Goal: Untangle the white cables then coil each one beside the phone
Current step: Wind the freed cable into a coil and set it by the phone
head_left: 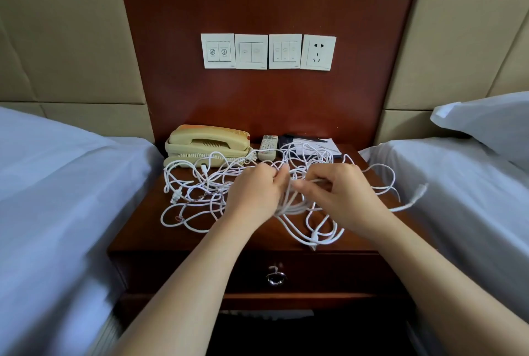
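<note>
Plainly, with the left hand [254, 192] curled round a bunch of strands and the right hand [340, 195] pinching one, mid-frame in the cables [292, 208] sprawled over the worktop [143, 232] below the phone [206, 144], a hard pull could have tightened knots or dragged the remote [267, 146] off.

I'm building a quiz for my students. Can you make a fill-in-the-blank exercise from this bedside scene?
The remote control lies to the ____ of the phone.
The wall socket has ____ switch plates beside it.
The left hand and right hand both grip ____ cables.
Missing: right; three; white.
</note>
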